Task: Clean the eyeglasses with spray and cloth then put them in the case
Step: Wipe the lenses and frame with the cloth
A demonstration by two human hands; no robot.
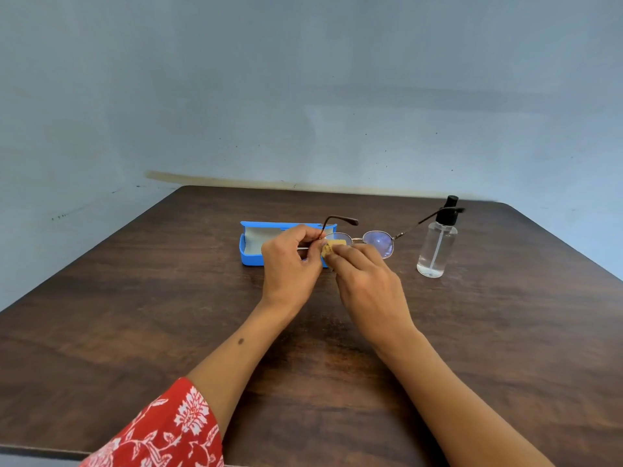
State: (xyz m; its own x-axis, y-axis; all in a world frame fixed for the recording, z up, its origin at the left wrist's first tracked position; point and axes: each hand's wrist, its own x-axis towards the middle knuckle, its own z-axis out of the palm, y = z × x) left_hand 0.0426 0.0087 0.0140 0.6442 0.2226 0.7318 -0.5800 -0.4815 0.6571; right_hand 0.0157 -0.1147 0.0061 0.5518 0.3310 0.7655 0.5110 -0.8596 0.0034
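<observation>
Table [135, 298]: dark brown wood grain, fills the lower two thirds of the frame, set against a pale blue-grey wall [303, 79].

Case [251, 246]: blue, hard-shelled, at centre frame on the table, lid standing open behind the tray. Light grey lining shows in the left part of the tray. The rest of the interior is hidden behind the hands, so I cannot tell whether anything lies in it.

Eyeglasses [379, 242]: thin metal frame, dark temple tips, both temples unfolded. Held above the table at centre frame, just right of the case and outside it. The right-of-frame lens is uncovered and shows a bluish tint.

Cloth [332, 248]: small, yellow, bunched against the left-of-frame lens.

Left hand [290, 264]: fingers pinched on the frame of the eyeglasses at the left-of-frame lens, near the hinge. A red sleeve [161, 429] with a white floral print covers the arm at lower left.

Right hand [364, 281]: fingertips closed on the cloth, pressing it to the lens.

Spray bottle [437, 246]: clear plastic with a black pump top, upright on the table at right of centre, apart from the hands. Clear liquid inside, level hard to judge; a dip tube runs down the middle. One temple tip of the eyeglasses overlaps the pump head in the view; contact cannot be judged.
</observation>
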